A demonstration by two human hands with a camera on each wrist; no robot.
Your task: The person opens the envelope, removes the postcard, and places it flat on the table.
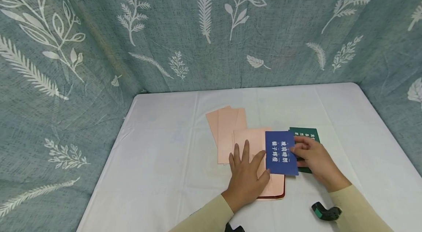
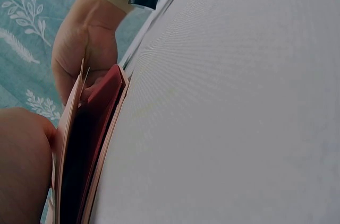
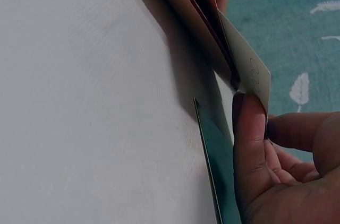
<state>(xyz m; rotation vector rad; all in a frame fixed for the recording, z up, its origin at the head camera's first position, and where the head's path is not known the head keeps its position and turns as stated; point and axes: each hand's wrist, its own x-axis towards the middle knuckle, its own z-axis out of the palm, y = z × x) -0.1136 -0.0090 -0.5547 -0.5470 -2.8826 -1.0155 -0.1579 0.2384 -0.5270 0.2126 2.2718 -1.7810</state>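
From my end: white table (image 1: 158,158) spreads out beyond all fingers. Pink stack (image 1: 251,137), red-edged, lies under the left hand (image 1: 245,178), fingers spread; loose pink sheets (image 1: 227,135) lie past those fingertips. Right hand (image 1: 314,158) pinches one edge of a blue card (image 1: 276,137), its opposite edge just beside the left thumb. Green card (image 1: 304,130) lies partly beneath the right fingers. I judge the work partway: blue card brought to the stack, not released; green one left over. Blue reads 玻璃晴朗 / 橘子輝煌; green's characters half covered, small print illegible.
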